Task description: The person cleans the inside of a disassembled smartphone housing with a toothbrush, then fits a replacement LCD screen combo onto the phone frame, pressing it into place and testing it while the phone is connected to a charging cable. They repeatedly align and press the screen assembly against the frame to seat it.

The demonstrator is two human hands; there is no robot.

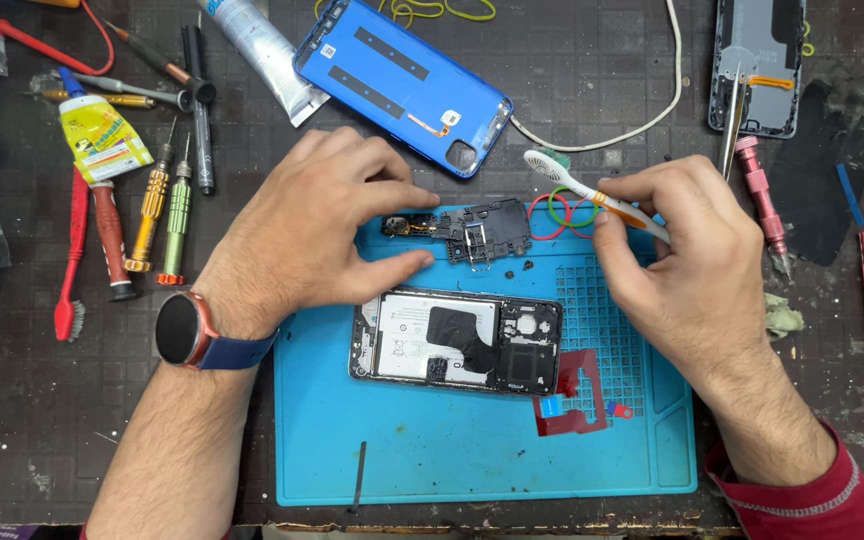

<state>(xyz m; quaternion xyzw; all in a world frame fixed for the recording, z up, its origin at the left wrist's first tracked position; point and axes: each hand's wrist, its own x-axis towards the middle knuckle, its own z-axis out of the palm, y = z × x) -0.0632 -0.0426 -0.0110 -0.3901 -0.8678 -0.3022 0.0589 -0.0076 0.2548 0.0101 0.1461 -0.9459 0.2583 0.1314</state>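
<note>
the left hand (pixel 322 225) pinches a black phone part (pixel 472 232) at the top edge of the blue mat (pixel 432 450). the right hand (pixel 687 260) closes around a white toothbrush (pixel 582 193), its head just above the part; an opened phone (pixel 457 340) lies below.

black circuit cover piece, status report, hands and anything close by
Left hand pins black cover piece on blue mat. Right hand grips white brush. Opened phone just below.
</note>
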